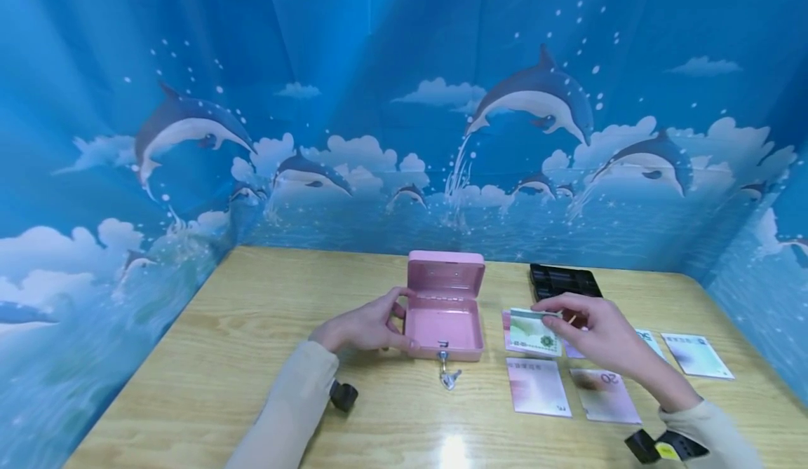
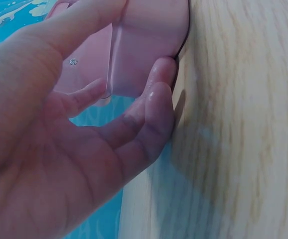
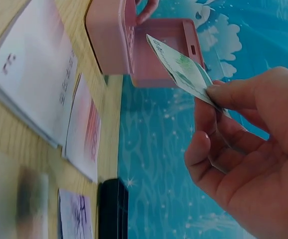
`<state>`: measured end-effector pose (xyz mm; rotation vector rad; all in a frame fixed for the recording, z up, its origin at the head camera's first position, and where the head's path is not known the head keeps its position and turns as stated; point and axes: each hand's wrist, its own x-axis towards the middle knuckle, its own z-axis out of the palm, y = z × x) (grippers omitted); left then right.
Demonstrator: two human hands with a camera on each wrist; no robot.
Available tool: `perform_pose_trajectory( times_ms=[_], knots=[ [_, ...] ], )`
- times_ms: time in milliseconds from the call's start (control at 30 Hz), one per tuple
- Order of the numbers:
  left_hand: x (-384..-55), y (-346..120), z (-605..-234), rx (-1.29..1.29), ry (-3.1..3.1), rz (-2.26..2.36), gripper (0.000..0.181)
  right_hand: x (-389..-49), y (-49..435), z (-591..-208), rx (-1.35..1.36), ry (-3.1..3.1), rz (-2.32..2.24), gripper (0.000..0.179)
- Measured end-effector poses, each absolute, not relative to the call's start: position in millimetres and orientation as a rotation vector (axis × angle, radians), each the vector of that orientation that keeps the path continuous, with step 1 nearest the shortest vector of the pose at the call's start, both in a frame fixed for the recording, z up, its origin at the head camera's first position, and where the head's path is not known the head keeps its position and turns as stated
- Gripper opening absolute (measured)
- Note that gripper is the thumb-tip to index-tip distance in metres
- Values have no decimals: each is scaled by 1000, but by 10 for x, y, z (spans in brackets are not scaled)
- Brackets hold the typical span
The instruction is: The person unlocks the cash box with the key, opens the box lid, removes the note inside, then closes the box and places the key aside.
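A small pink metal cash box [image 1: 447, 354] stands on the table with its lid [image 1: 445, 275] raised and nothing visible inside. Keys on a ring [image 1: 449, 380] hang at its front lock. My left hand [image 1: 369, 322] holds the box by its left side, thumb at the front corner; in the left wrist view curled fingertips [image 2: 159, 102] touch the wall near the tabletop. To the right of the box, my right hand [image 1: 596, 329] pinches a green banknote [image 3: 181, 69] between thumb and fingers, above the other notes. Whether it is one note or several, I cannot tell.
Under and around the right hand lie stacks of notes: a pinkish stack [image 1: 538, 386], a stack marked 20 [image 1: 606, 397], a pale one [image 1: 697, 355] at far right. A black compartment tray [image 1: 568, 281] sits behind them. A dolphin-print curtain [image 1: 379, 104] borders the table.
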<state>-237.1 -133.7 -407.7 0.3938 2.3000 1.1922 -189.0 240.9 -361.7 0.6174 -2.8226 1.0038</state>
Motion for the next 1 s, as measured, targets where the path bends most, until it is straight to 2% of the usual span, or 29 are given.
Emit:
perform_pose_trajectory(
  times_ms=[1000],
  knots=[
    [-2395, -1323, -4095, 389, 2322, 1173, 91, -1705, 3270, -3739, 494, -2838, 955, 20]
  ],
)
